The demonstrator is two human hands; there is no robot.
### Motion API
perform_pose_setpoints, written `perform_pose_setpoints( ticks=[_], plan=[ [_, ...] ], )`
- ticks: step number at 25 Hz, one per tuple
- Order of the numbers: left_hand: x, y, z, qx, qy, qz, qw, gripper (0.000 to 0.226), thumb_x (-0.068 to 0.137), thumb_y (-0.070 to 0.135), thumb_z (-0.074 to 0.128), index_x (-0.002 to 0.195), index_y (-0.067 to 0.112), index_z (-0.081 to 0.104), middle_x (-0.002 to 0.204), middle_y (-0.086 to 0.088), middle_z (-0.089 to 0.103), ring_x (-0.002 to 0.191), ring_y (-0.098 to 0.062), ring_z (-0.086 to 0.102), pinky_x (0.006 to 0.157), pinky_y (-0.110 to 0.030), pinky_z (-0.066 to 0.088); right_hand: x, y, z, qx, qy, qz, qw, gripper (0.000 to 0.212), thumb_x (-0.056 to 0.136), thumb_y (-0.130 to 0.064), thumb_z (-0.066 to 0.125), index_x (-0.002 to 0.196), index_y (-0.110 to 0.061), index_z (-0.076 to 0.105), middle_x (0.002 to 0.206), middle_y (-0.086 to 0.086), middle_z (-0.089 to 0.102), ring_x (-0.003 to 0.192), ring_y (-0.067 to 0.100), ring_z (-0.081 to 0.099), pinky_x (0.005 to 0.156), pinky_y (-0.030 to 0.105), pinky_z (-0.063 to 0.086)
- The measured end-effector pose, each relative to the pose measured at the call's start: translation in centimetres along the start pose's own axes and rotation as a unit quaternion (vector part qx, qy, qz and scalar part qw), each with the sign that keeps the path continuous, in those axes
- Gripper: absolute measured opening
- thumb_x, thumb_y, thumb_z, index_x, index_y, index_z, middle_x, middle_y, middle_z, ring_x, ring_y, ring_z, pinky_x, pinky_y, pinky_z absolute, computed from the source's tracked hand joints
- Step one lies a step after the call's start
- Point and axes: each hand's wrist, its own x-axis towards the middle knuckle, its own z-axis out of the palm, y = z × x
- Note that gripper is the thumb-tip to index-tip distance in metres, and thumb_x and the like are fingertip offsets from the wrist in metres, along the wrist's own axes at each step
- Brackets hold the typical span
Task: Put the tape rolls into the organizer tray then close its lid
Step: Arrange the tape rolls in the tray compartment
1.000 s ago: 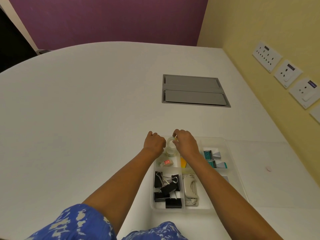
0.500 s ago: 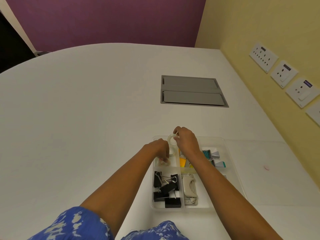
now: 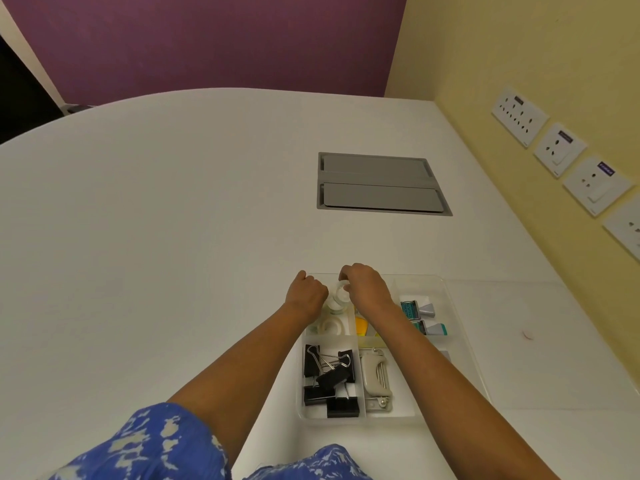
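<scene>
Both hands over organizer tray, right hand pinching clear tape roll, left hand clenched beside it, 1 more tape roll lying in the compartment below.

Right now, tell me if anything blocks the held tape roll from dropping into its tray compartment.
Nothing visible does. The right hand holds a clear tape roll over the organizer tray's far-left compartment, where another tape roll already lies nearer the person; the left hand hovers alongside.
</scene>
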Motion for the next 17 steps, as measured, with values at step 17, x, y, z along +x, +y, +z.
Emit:
perform_pose_setpoints(
  ticks=[17],
  plan=[
    [-0.22,-0.47,0.95,-0.089,0.144,-0.027,0.985,0.027,0.088,0.015,0.054,0.112,0.018,0.067,0.111,-0.004,0.070,0.118,-0.020,0.049,0.111,-0.037,0.019,-0.41,-0.08,0.37,-0.035,-0.010,0.007,0.999,0.032,0.094,0.002,0.048,0.122,-0.008,0.059,0.121,0.013,0.060,0.112,0.028,0.057,0.082,0.034,0.048]
  ],
)
